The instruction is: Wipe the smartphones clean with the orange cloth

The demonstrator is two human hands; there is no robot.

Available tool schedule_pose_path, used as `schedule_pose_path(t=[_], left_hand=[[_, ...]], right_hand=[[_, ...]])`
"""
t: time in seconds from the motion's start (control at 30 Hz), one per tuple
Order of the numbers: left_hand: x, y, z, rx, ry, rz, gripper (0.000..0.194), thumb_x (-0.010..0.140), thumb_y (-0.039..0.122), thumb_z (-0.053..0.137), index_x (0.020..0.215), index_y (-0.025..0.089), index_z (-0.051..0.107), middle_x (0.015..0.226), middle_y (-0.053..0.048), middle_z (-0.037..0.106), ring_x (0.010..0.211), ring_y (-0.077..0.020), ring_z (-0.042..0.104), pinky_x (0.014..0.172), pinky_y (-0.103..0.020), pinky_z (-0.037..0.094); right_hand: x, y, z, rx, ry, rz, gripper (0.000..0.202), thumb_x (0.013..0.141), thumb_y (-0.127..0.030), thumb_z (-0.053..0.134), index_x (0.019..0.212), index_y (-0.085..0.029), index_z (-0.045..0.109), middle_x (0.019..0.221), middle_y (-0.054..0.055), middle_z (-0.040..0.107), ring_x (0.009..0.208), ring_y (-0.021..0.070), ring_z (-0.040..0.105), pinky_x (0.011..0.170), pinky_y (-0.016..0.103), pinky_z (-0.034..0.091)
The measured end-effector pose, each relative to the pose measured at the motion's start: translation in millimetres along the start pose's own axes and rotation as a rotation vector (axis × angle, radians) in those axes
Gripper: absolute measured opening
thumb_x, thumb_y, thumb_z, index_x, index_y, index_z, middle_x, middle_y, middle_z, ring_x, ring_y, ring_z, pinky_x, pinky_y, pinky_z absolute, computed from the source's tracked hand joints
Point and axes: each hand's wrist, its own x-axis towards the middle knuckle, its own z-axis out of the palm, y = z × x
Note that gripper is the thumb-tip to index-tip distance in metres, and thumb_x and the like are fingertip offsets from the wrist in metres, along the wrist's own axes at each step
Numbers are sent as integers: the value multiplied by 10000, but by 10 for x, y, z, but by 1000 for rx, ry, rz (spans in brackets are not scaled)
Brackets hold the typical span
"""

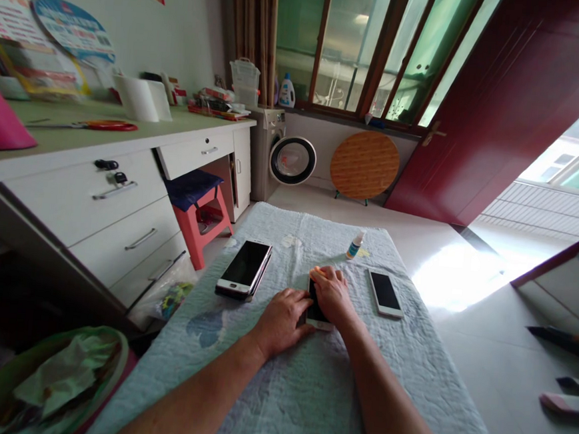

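A smartphone (318,317) with a dark screen lies on the cloth-covered table, partly hidden under both hands. My left hand (283,318) grips its left edge, fingers at the side and thumb near the lower end. My right hand (332,292) presses a small orange piece (318,272) onto the upper part of the screen; whether it is cloth or sponge I cannot tell. To the left, a white-framed smartphone (245,266) rests on top of at least one other phone. A white smartphone (386,293) lies face up to the right. Beyond my right hand stands a small spray bottle (354,245).
A light blue quilted cloth (313,229) covers the table. On the left are a white desk (119,210), a red stool (203,223) and a lined waste bin (118,357). Further back stand a washing machine with its door open (294,160) and a round wooden tabletop (364,164).
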Motion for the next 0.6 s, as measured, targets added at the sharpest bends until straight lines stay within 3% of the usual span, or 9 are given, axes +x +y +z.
schedule_pose_path(t=[0.3,0.6], left_hand=[[6,30,-42,-11,-11,-7,448,789,393,715,1189,217,618,1202,-67,618,1124,-278,526,1013,-416,401],[4,-5,0,39,-9,-3,469,786,386,713,1199,188,617,1261,-84,599,1137,-273,524,1010,-403,409]], right_hand=[[-50,15,-28,151,-16,-133,230,935,-219,497,895,-270,718,960,23,605,906,170,467,836,281,312],[-49,298,-21,13,107,156,233,940,-258,492,963,-246,724,944,65,605,876,197,477,780,288,318]])
